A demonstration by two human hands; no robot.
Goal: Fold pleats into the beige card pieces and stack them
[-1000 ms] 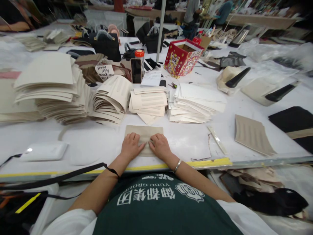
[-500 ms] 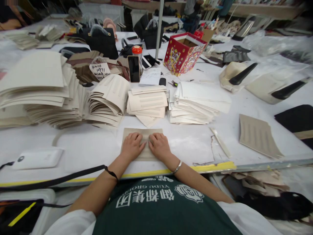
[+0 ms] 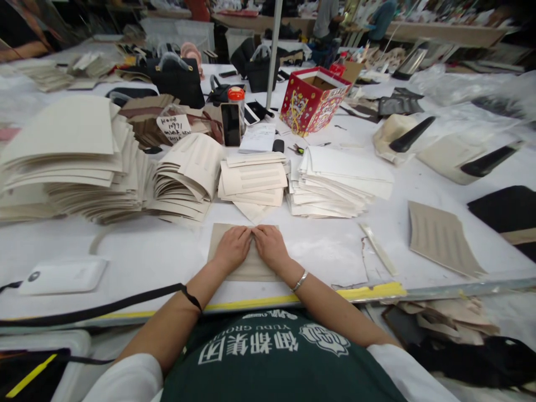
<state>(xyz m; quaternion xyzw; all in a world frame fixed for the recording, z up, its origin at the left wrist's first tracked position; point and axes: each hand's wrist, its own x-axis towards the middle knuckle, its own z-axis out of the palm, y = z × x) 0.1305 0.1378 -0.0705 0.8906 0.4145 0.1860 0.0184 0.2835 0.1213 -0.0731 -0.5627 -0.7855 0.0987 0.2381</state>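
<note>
A tan ribbed sheet [image 3: 218,237] lies flat on the white table [image 3: 159,251] right in front of me. Both hands rest on it side by side. My left hand [image 3: 233,248] presses down on its left half, fingers stretched forward. My right hand [image 3: 270,247] presses on its right half, and the fingertips of the two hands meet near the sheet's far edge. Neither hand holds anything. A silver bracelet sits on my right wrist, a black band on my left.
Several stacks of cream sheets [image 3: 253,181] line the table behind the tan one. A white device [image 3: 62,275] lies left, another ribbed tan piece [image 3: 439,237] right. Farther back stand a red box [image 3: 312,100], a phone [image 3: 231,124], black handbags and a pole [image 3: 272,50]. People work at the far end.
Both hands have slid forward along the tan sheet, from its middle to near its far edge, and their fingertips now touch.
</note>
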